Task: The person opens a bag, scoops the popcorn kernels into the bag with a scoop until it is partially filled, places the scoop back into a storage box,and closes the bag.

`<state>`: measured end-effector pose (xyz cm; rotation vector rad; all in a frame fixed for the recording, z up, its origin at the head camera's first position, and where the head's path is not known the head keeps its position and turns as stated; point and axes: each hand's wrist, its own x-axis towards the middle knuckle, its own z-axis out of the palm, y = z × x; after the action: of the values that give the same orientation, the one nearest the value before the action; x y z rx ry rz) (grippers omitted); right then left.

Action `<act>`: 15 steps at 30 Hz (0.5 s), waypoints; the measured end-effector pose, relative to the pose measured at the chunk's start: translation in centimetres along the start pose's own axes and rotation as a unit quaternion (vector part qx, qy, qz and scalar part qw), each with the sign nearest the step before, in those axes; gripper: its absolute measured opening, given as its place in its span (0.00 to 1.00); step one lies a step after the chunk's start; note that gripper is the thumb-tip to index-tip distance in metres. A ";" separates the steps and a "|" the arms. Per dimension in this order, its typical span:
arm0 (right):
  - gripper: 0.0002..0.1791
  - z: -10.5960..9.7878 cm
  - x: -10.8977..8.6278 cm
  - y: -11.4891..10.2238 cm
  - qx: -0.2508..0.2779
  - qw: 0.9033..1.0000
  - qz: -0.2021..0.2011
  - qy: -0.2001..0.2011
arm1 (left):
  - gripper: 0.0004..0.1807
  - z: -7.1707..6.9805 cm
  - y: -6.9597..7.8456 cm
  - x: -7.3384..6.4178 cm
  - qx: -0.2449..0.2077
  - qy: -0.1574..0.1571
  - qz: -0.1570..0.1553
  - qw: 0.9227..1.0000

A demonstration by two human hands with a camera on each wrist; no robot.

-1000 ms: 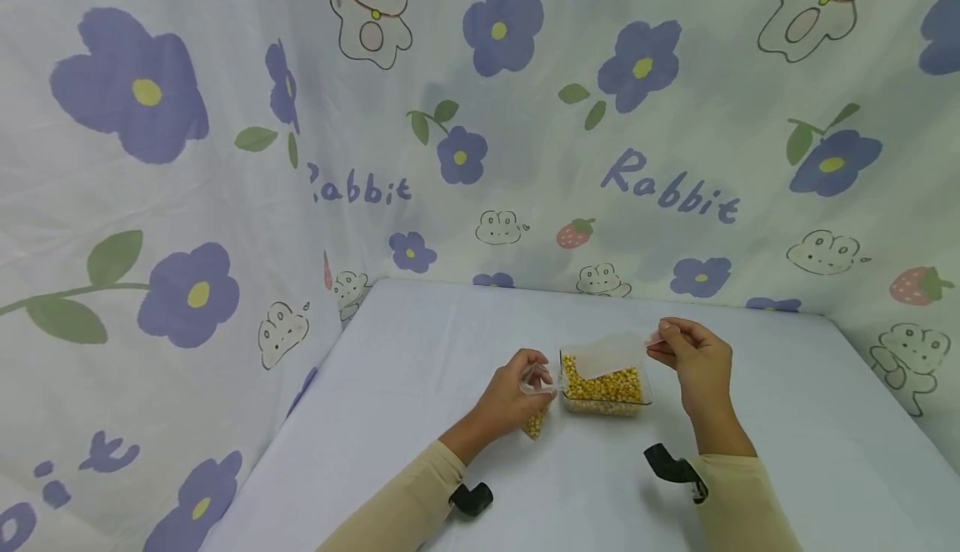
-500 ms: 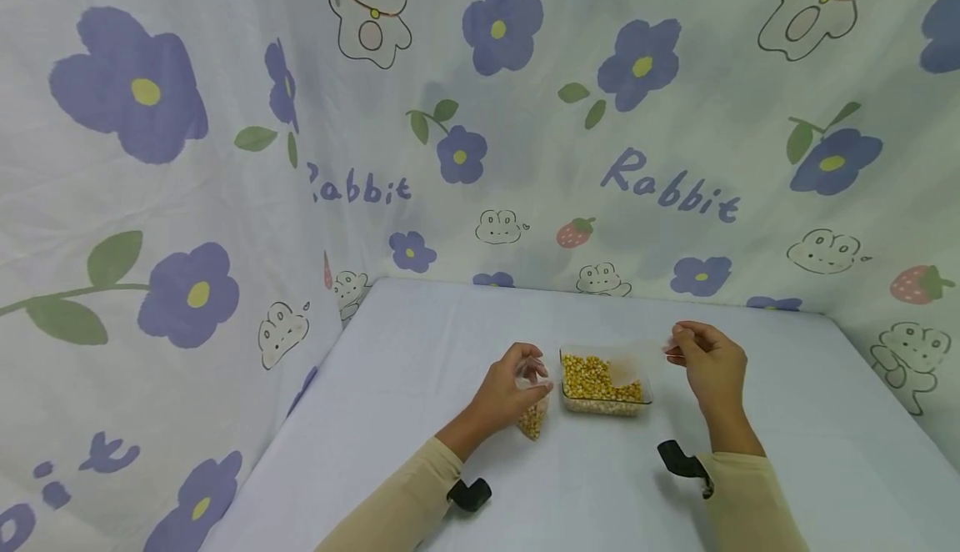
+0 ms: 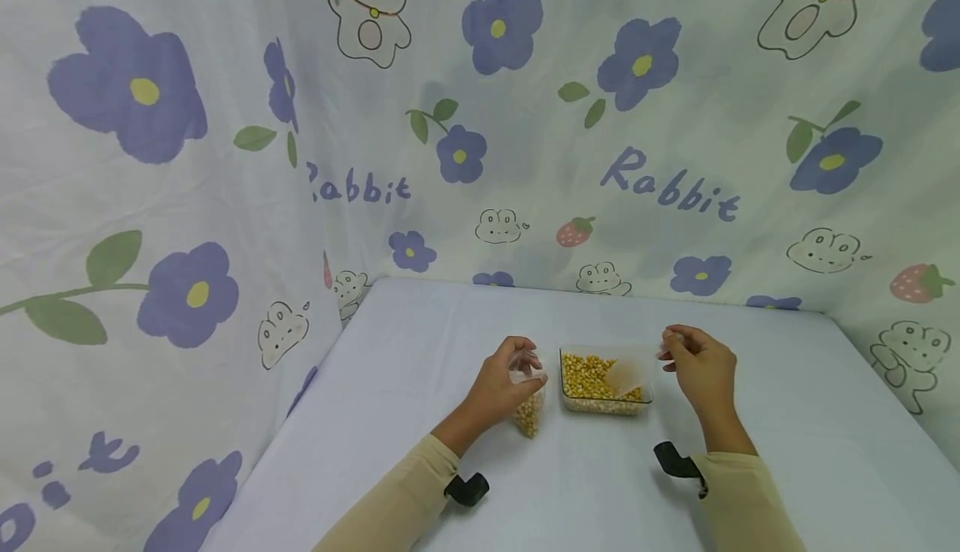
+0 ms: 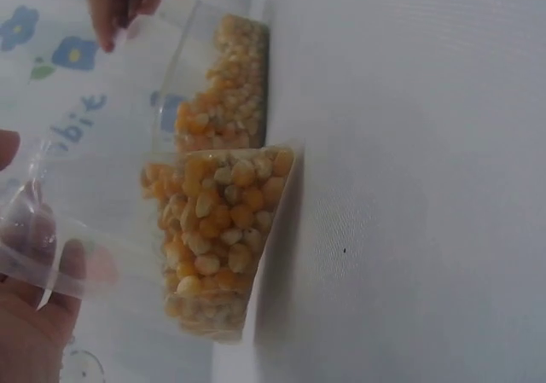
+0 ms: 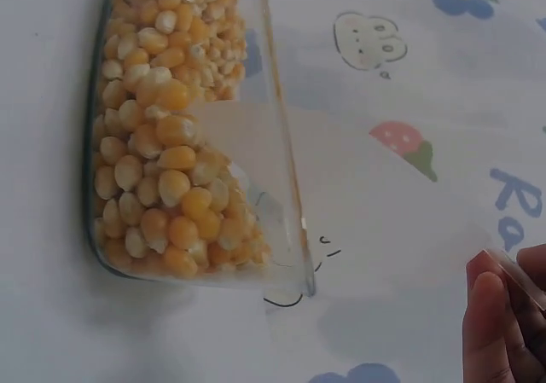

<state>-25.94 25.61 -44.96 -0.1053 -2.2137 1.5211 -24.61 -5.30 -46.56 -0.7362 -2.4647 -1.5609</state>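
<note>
In the head view, my left hand grips the top of a clear plastic bag, its fingers spread around the mouth. Corn kernels fill the lower part of the bag, which hangs close over the table. To its right, a clear rectangular box holds more yellow corn kernels. My right hand, beyond the box's right side, pinches the end of a translucent, whitish plastic scoop. The scoop slants down over the box wall, and its far end is sunk among the kernels.
A white cloth covers the table. Behind it and on the left hangs a curtain printed with flowers and rabbits. A black wrist mount sits by the left sleeve, and another black mount by the right one.
The scoop has gone down from above the box into the kernels. My right hand shifted right, then slightly back left. My left hand has drifted a little left with the bag.
</note>
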 end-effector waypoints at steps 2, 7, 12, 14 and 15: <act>0.15 0.3 0.0 0.4 0.005 1.000 0.007 -0.010 | 0.22 0.0 0.0 0.0 -0.003 -0.001 -0.002 1.000; 0.16 0.7 -0.1 1.1 0.030 0.998 0.048 -0.027 | 0.22 0.1 -0.1 0.0 -0.008 -0.006 -0.003 1.000; 0.17 0.9 0.0 1.9 0.069 0.992 0.099 -0.043 | 0.22 0.1 0.0 0.0 -0.009 -0.010 -0.005 1.000; 0.18 0.9 0.0 2.3 0.088 0.988 0.114 -0.055 | 0.22 0.1 0.0 0.0 -0.008 -0.011 -0.007 1.000; 0.18 1.0 0.0 2.5 0.096 0.986 0.119 -0.061 | 0.22 0.1 0.0 0.0 -0.008 -0.011 -0.008 1.000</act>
<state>-26.80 25.71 -47.51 -0.2283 -2.1958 1.9097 -24.59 -5.22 -46.63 -0.7425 -2.4822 -1.5874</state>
